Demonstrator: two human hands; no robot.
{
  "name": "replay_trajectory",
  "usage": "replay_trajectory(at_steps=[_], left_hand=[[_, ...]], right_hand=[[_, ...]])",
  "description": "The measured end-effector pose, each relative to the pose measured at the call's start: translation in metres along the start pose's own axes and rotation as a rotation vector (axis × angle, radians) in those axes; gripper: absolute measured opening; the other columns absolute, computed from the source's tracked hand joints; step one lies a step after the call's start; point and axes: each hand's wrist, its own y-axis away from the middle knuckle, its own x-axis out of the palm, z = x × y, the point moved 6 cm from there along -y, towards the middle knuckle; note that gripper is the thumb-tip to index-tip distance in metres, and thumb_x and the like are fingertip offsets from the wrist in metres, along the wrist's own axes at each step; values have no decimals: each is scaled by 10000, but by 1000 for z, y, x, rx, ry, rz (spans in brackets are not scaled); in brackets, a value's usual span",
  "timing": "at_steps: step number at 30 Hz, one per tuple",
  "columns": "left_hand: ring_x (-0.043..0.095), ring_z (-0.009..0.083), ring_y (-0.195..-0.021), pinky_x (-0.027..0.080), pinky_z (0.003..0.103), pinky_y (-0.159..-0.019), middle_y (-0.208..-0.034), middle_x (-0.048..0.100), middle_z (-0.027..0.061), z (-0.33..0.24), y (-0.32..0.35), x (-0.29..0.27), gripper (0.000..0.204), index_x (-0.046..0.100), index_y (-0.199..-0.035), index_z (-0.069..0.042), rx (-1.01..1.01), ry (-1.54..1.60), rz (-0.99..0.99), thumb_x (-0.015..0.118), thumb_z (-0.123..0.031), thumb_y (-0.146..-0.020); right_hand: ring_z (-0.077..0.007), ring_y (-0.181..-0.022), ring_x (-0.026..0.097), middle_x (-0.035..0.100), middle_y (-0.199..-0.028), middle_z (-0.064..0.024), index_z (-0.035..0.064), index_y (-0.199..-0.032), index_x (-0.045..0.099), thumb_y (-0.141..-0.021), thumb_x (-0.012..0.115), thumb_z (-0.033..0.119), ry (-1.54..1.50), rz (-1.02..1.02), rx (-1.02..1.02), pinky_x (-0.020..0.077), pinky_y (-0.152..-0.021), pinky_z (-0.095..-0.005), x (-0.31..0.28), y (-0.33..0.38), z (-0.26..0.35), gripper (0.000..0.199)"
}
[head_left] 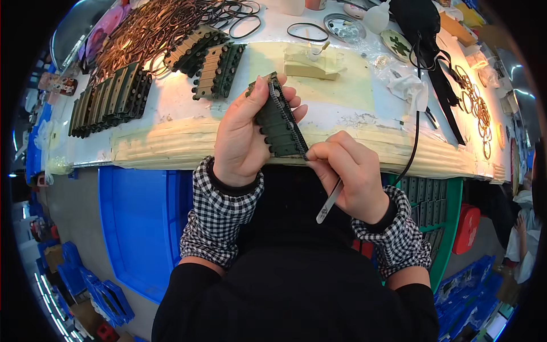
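Over the table's near edge, my left hand [238, 128] grips a dark green ridged plastic part [276, 130], thumb on its near face and fingers behind. A dark, chain-like toothed strip [292, 122] runs along the part's right edge. My right hand [356, 174] is closed, its thumb and forefinger pinching at the lower end of that edge. From under the right palm sticks the flat metal end of what look like tweezers [329, 205]; their tips are hidden by the fingers. Bundles of similar green parts [108, 102] with tan strips lie on the table to the left.
A heap of brown rubber loops [148, 34] covers the far left. Ahead stands a tan block [310, 67]. A black cable [417, 125] hangs over the table's edge at right. Below are a blue tray [134, 239] and a green crate [453, 228] of grey parts.
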Motion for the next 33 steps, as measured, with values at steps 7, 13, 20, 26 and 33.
replay_trajectory(at_steps=[7, 13, 20, 26, 33], left_hand=[[634, 208, -951, 527, 387, -941, -996, 641, 91, -3, -2, -1, 333, 503, -1236, -28, 1, 11, -55, 453, -275, -1019], [637, 211, -950, 542, 384, -921, -989, 645, 93, -1, 0, -2, 324, 512, -1225, -31, -10, 51, -62, 457, -272, -1017], [646, 219, -939, 548, 385, -915, -984, 650, 96, 2, -1, -2, 312, 519, -1213, -35, -35, 123, -60, 460, -269, -1016], [638, 224, -958, 550, 392, -918, -991, 643, 96, 1, -1, -2, 316, 507, -1219, -34, -35, 133, -37, 444, -273, -1021], [636, 193, -951, 533, 386, -942, -984, 645, 88, 1, -2, -2, 295, 537, -1155, -37, -28, 146, -36, 455, -285, -1017]], right_hand=[[-225, -601, 581, 544, -756, -48, 67, -885, 610, -727, 726, 22, 151, -75, -50, 464, -524, -331, -4, -1, 7, 202], [-234, -599, 593, 569, -758, -57, 53, -877, 628, -731, 733, 20, 32, -142, 23, 469, -517, -325, -1, 4, 8, 182], [-238, -600, 603, 586, -761, -69, 39, -878, 638, -737, 733, 12, -18, -163, 65, 478, -515, -321, -2, 6, 9, 172], [-236, -593, 603, 582, -745, -72, 33, -872, 638, -739, 735, 9, -1, -145, 62, 476, -505, -319, -3, 2, 10, 166], [-204, -553, 574, 571, -687, -71, 25, -829, 661, -705, 755, -16, -60, -243, 83, 442, -480, -294, 0, 6, 12, 161]])
